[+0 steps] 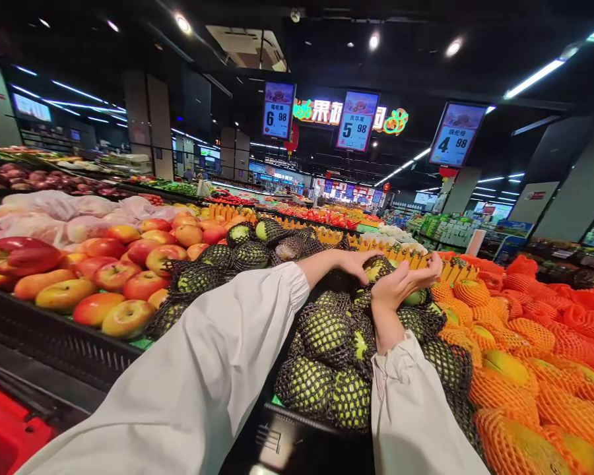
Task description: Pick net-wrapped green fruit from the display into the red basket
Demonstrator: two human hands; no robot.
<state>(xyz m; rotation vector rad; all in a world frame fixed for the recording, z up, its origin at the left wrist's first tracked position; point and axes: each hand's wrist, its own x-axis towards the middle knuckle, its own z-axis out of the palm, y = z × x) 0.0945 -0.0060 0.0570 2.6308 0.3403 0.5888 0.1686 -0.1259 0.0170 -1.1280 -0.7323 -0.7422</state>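
Both my arms in white sleeves reach over a black crate of green fruit wrapped in black foam netting. My left hand rests on top of one netted green fruit at the far side of the pile. My right hand is palm up beside it, fingers curled around the same fruit from the right. The fruit sits between the two hands, just above the pile.
Red and yellow apples fill the crate to the left. Orange-netted fruit lies to the right. A black crate rim is close in front. Price signs hang overhead, and more produce stands stretch behind.
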